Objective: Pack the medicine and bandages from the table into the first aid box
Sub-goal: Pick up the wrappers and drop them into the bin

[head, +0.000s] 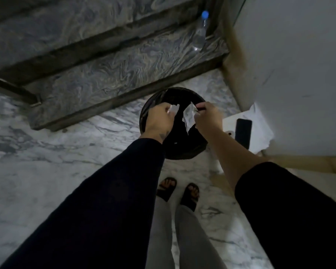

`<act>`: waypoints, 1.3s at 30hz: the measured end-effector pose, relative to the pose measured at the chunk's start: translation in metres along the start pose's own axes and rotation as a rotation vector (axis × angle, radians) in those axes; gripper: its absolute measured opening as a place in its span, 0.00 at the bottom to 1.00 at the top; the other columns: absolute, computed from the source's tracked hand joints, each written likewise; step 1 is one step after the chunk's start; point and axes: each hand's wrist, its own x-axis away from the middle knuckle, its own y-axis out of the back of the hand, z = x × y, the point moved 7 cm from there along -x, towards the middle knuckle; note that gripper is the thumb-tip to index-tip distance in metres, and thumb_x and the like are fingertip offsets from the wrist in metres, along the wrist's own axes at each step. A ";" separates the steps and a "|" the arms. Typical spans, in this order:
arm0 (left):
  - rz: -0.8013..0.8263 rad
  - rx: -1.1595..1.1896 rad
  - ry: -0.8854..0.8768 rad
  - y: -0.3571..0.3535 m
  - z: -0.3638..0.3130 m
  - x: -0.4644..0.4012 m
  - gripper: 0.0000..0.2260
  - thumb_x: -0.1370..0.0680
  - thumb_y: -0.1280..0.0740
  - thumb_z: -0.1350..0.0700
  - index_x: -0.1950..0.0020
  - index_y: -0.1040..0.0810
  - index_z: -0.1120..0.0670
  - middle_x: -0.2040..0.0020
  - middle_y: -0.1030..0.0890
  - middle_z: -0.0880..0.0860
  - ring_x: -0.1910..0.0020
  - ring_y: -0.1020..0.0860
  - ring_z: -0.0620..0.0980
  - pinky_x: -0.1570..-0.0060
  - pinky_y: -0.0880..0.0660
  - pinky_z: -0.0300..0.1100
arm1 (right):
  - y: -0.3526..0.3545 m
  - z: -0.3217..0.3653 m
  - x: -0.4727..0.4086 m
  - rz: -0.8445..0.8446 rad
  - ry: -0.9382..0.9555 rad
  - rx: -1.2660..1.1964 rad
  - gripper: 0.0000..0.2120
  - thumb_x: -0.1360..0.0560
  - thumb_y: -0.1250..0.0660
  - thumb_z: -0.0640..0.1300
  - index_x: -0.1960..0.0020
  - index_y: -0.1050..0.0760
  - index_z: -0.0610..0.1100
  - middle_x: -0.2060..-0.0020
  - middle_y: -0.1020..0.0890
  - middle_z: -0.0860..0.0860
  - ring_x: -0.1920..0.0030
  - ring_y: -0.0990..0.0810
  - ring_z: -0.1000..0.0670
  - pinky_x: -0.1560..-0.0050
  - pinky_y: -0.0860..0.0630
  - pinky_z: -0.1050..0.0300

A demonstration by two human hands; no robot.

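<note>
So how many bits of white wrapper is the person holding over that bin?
2: one in the left hand, one in the right hand, both above the black bin. Others may lie hidden inside.

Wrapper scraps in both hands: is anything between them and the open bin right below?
Nothing visible. The left hand and right hand each pinch a pale wrapper scrap directly over the round black bin, whose mouth is open and lined in black. No first aid box is in view.
</note>
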 end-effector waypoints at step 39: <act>0.567 -0.760 -1.372 -0.130 -0.415 0.331 0.25 0.25 0.34 0.57 0.28 0.34 0.49 0.28 0.33 0.49 0.34 0.29 0.54 0.41 0.28 0.47 | 0.405 -0.126 0.333 -0.578 -0.371 0.359 0.20 0.25 0.35 0.44 0.33 0.30 0.50 0.35 0.26 0.46 0.34 0.30 0.43 0.38 0.28 0.48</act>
